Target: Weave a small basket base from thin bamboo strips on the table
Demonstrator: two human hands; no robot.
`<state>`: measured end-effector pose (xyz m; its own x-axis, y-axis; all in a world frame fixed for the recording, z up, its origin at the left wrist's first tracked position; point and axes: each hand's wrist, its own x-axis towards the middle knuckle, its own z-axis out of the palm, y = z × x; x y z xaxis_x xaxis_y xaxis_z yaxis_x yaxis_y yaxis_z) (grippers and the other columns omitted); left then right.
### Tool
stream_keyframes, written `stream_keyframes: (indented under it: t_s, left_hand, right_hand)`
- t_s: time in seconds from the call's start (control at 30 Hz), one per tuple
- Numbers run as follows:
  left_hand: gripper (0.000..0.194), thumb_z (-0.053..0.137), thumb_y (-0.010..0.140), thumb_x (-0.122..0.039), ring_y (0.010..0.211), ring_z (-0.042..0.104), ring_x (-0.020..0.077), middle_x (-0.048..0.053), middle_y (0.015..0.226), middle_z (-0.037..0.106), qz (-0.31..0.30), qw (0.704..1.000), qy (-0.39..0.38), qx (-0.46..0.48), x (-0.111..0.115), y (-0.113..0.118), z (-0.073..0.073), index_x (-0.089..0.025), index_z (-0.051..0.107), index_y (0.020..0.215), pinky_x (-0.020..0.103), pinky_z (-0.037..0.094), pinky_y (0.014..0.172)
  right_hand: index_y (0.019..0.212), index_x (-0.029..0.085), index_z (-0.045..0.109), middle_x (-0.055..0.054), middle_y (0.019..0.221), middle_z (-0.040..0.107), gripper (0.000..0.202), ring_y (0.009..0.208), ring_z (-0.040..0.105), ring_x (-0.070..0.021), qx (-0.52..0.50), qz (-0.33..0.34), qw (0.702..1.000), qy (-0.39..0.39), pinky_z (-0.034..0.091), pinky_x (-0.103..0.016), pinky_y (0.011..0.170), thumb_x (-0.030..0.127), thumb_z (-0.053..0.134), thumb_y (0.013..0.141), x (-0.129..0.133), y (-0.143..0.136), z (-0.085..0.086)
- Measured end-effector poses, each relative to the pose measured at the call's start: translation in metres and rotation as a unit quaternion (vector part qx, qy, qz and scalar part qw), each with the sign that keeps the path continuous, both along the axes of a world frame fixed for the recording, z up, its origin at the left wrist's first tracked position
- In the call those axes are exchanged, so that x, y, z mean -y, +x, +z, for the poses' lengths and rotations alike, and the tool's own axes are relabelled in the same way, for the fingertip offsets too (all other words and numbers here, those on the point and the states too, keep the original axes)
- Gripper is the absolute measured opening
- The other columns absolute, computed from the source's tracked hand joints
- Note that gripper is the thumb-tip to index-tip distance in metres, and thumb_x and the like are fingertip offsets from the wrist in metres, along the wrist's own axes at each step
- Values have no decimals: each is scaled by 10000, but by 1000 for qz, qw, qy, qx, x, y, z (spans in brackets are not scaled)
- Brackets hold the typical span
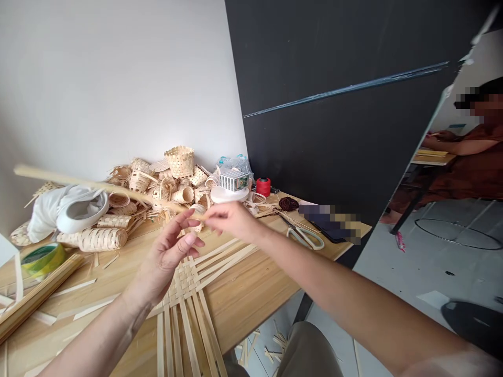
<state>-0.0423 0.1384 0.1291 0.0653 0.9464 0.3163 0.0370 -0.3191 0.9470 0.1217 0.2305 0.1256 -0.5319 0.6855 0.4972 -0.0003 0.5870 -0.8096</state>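
Note:
A long pale wooden strip [90,182], smeared by motion, stretches from the far left to my right hand [231,220]. The fingers of that hand are pinched on the strip's end. Just left of it, my left hand [175,243] is raised with fingers apart and bent, close to the strip and seemingly holding nothing. Below both hands lies a flat woven piece of strips [184,277]. Its loose strip ends fan out to the right and toward me, and my left hand and forearm hide part of it.
Several small woven baskets [181,161] pile up at the back. Scissors [304,235], a red thread spool [263,186] and a dark phone-like slab [326,222] lie right. Tape [43,260] and a strip bundle [35,296] sit left. Another person [463,152] is at far right.

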Motion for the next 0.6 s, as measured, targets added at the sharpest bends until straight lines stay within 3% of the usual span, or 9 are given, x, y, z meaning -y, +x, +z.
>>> stream_keyframes:
  t_s: [0.13,0.2,0.27,0.33,0.37,0.43,0.5,0.6]
  left_hand:
    - [274,629,722,-356,615,517,80,-7,682,578,35,999,41,-2,-6,2,-8,-188,608,937,171,449,566]
    - [264,643,712,-329,602,519,86,-19,632,580,42,996,66,-42,-8,-2,-15,-194,605,936,179,453,575]
    - [251,638,711,-334,577,529,98,-19,593,585,51,993,82,-74,-9,-7,-20,-188,617,915,197,464,568]
    - [225,643,703,-337,564,540,103,-17,600,599,74,989,96,-87,-8,-16,-20,-187,634,871,207,476,565]
    - [217,652,694,-336,569,546,102,-15,632,613,88,987,102,-89,-8,-23,-19,-189,640,853,210,485,570]
    - [216,678,668,-329,595,560,98,-12,727,635,124,984,106,-75,-7,-37,-16,-193,645,832,209,501,591]
    - [228,708,634,-312,617,569,87,-22,757,633,162,982,92,-29,-7,-50,-13,-189,644,815,190,508,610]
    - [258,738,585,-290,617,579,68,-44,693,620,188,978,53,78,-9,-56,-12,-177,634,792,161,507,642]
  right_hand:
    - [667,186,560,53,565,525,116,453,518,-87,13,9,999,-37,415,-207,444,242,527,763,35,-20,-17]
    - [670,192,561,50,579,529,126,473,526,-94,30,23,998,-51,436,-218,474,251,526,775,44,-17,-19]
    - [745,215,598,36,640,575,136,554,557,-122,92,14,996,-11,454,-237,525,300,511,806,48,-5,-19]
    - [851,248,627,17,749,631,181,686,577,-157,189,-62,977,75,458,-260,614,341,472,841,46,16,-22]
    - [857,266,637,16,812,648,198,743,573,-163,250,-152,950,114,454,-271,677,336,452,854,41,31,-27]
    - [822,205,646,-54,913,634,209,868,544,-206,288,-267,913,107,408,-326,790,221,439,843,27,67,-42]
    - [736,161,647,-115,912,617,176,906,524,-248,325,-356,872,80,373,-370,823,100,482,755,8,106,-64]
    - [671,160,638,-111,826,611,108,858,543,-249,362,-420,831,46,388,-350,780,96,551,684,-16,151,-95]
